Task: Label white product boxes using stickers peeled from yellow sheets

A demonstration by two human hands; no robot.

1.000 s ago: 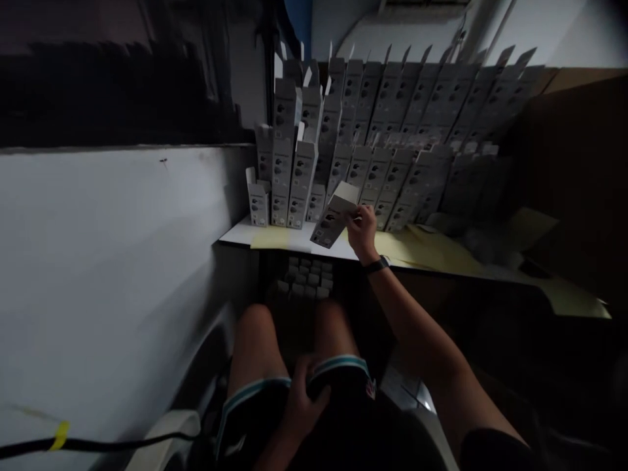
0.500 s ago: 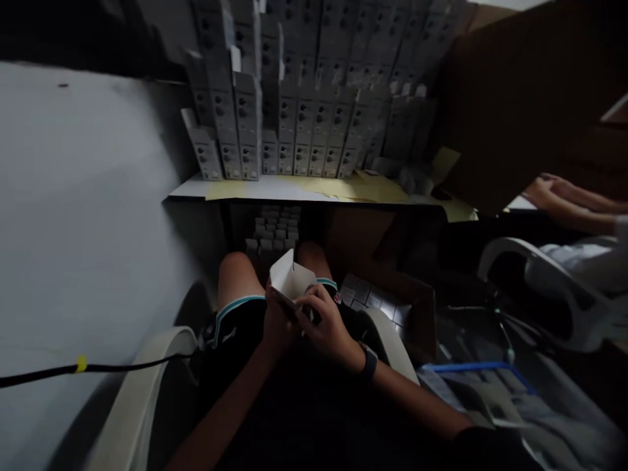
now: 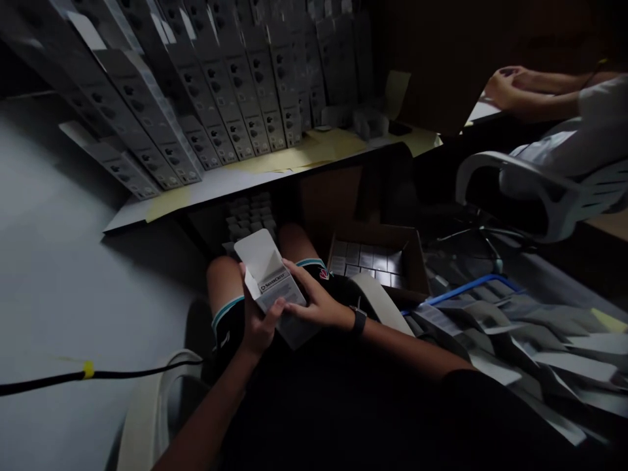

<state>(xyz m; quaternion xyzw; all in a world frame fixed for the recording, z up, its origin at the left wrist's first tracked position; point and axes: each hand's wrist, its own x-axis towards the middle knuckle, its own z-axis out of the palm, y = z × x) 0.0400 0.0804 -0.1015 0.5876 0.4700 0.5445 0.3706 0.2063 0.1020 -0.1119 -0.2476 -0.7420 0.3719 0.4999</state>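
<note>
Well, the white carton (image 3: 271, 291) sat just above the person's lap, tilted, with its top flap (image 3: 258, 257) standing open and its label facing up; the lettering looked like "SilverCrest", though in that dim light it was hard to be sure. The left hand (image 3: 259, 320) gripped the carton from below and along one side, with the thumb across its front, while the right hand (image 3: 316, 302) closed on the opposite edge, fingers lying over the face. A black watch (image 3: 358, 320) circled the right wrist. Just beyond the knees, a cardboard tray (image 3: 373, 268) held rows of small grey squares. Farther off, upright cartons (image 3: 230, 85) stood in packed ranks on a white shelf (image 3: 122, 222) partly covered with yellow paper (image 3: 314, 149), and small pale blocks (image 3: 248, 216) were stacked beneath it. To the right, loose grey sheets (image 3: 534, 333) lay heaped beside a blue rail (image 3: 471, 288), and a co-worker's hands (image 3: 510, 88) rested on a white surface beyond a white chair (image 3: 520, 186). A black cable (image 3: 88, 371) crossed the pale wall (image 3: 59, 261).
</note>
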